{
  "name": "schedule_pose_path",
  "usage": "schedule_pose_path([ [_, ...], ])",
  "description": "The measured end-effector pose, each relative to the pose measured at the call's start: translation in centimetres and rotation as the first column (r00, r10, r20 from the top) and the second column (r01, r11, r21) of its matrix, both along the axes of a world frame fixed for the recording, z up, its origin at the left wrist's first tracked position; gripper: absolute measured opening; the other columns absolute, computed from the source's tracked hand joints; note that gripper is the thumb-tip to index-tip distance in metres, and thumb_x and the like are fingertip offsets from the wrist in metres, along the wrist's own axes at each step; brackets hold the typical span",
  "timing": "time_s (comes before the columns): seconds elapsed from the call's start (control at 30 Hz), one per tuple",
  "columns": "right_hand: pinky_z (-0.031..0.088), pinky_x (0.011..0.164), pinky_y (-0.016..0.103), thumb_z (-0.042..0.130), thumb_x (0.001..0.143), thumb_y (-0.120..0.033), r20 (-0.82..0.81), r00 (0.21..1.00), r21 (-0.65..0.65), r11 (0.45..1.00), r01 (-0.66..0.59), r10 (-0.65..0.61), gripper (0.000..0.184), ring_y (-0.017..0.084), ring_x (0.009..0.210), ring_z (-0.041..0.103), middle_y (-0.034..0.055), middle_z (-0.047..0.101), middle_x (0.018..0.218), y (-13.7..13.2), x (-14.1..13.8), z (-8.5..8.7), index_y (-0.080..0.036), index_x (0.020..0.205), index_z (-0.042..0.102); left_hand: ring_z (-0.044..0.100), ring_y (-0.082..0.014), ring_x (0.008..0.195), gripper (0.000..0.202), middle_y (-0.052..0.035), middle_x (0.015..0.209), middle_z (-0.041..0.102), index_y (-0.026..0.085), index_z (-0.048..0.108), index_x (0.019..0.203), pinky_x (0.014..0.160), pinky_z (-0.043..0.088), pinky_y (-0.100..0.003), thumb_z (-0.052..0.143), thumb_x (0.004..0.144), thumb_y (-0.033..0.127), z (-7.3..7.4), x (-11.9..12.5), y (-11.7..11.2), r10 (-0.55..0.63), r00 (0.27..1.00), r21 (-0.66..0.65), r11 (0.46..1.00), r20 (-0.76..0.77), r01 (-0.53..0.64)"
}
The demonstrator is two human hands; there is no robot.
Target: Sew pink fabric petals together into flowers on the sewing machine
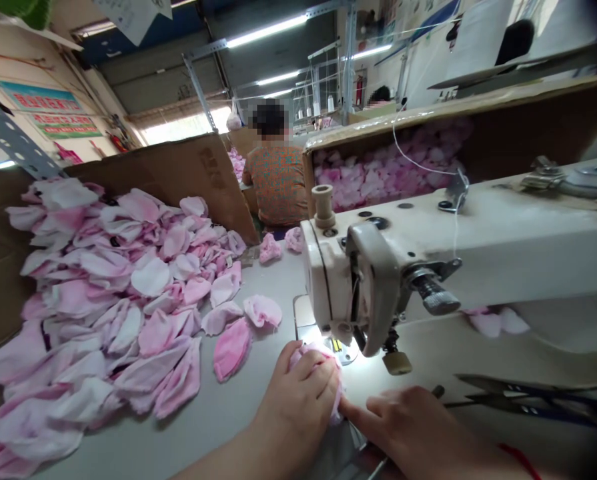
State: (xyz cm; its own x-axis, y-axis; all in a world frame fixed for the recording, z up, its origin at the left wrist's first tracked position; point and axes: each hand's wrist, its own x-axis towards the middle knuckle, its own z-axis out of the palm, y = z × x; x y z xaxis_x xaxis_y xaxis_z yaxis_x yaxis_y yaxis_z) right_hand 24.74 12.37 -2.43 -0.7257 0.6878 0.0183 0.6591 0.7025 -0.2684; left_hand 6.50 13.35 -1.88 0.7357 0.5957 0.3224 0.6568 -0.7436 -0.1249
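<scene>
My left hand is closed over a small pink fabric piece, pressing it on the table right by the lit needle plate of a white sewing machine. Much of the piece is hidden under the fingers. My right hand lies to the right, its index fingertip touching the fabric's edge. The other fingers curl around a slim metal tool, whose kind I cannot make out. Loose pink fabric pieces lie left of the machine, close to a big heap of pink and white pieces.
Dark-bladed scissors lie on the right of the table. Cardboard walls border the heap. Behind the machine stands a cardboard box holding many pink pieces. A person in a patterned top sits ahead, back turned.
</scene>
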Motion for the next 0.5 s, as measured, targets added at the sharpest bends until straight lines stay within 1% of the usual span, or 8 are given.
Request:
schedule_pose_path([
  [0.07, 0.031, 0.046, 0.027, 0.059, 0.066, -0.02, -0.021, 1.0, 0.044, 0.999, 0.015, -0.014, 0.038, 0.016, 0.06, 0.06, -0.0035, 0.064, 0.072, 0.0, 0.1, 0.1, -0.024, 0.103, 0.054, 0.048, -0.0165, 0.096, 0.03, -0.0026, 0.103, 0.059, 0.015, 0.054, 0.103, 0.093, 0.027, -0.039, 0.026, 0.091, 0.018, -0.3, -0.1, -0.1, 0.013, 1.0, 0.023, 1.0, -0.005, -0.013],
  [0.13, 0.029, 0.043, 0.027, 0.059, 0.068, -0.026, -0.025, 1.0, 0.091, 0.996, -0.006, 0.008, 0.034, 0.015, 0.056, 0.059, -0.0038, 0.064, 0.069, 0.1, 0.1, 0.1, -0.023, 0.102, 0.054, 0.048, -0.0172, 0.096, 0.032, -0.0043, 0.103, 0.059, 0.013, 0.054, 0.104, 0.093, 0.028, -0.037, 0.025, 0.09, 0.016, -0.8, -0.1, -0.1, 0.022, 1.0, 0.062, 0.998, -0.006, -0.021],
  [0.23, 0.02, 0.036, 0.03, 0.061, 0.066, -0.037, -0.014, 0.998, 0.171, 0.983, -0.061, 0.064, 0.043, 0.014, 0.045, 0.056, -0.0055, 0.061, 0.06, 0.6, 0.0, -0.6, -0.022, 0.105, 0.053, 0.048, -0.0184, 0.095, 0.032, -0.0055, 0.102, 0.059, 0.012, 0.055, 0.103, 0.091, 0.028, -0.038, 0.027, 0.089, 0.015, -1.4, -0.1, -0.3, 0.025, 1.0, 0.141, 0.99, 0.013, -0.026],
  [0.33, 0.016, 0.034, 0.03, 0.062, 0.065, -0.043, -0.047, 0.997, 0.284, 0.958, -0.048, 0.064, 0.046, 0.013, 0.039, 0.053, -0.0073, 0.059, 0.056, 0.8, -0.1, -1.8, -0.022, 0.105, 0.053, 0.049, -0.0185, 0.089, 0.027, -0.0058, 0.104, 0.058, 0.012, 0.056, 0.1, 0.085, 0.031, -0.038, 0.032, 0.088, 0.017, -1.6, 0.0, -0.4, 0.023, 0.999, 0.208, 0.978, 0.026, -0.028],
  [0.43, 0.015, 0.032, 0.031, 0.061, 0.066, -0.046, -0.098, 0.993, 0.381, 0.924, -0.026, 0.068, 0.043, 0.013, 0.037, 0.051, -0.0078, 0.056, 0.051, 0.8, -0.4, -2.8, -0.022, 0.101, 0.054, 0.049, -0.0165, 0.083, 0.028, -0.0057, 0.105, 0.058, 0.012, 0.056, 0.1, 0.077, 0.034, -0.035, 0.032, 0.088, 0.017, -1.4, 0.0, -0.4, 0.025, 1.0, 0.218, 0.975, 0.01, -0.027],
  [0.5, 0.016, 0.032, 0.03, 0.062, 0.065, -0.044, -0.125, 0.99, 0.405, 0.914, -0.015, 0.072, 0.041, 0.013, 0.037, 0.05, -0.0075, 0.055, 0.051, 0.5, -0.5, -2.8, -0.021, 0.098, 0.056, 0.049, -0.0157, 0.082, 0.028, -0.004, 0.103, 0.059, 0.014, 0.056, 0.101, 0.079, 0.034, -0.035, 0.031, 0.088, 0.016, -1.2, 0.1, -0.3, 0.048, 0.999, 0.186, 0.981, 0.008, -0.049],
])
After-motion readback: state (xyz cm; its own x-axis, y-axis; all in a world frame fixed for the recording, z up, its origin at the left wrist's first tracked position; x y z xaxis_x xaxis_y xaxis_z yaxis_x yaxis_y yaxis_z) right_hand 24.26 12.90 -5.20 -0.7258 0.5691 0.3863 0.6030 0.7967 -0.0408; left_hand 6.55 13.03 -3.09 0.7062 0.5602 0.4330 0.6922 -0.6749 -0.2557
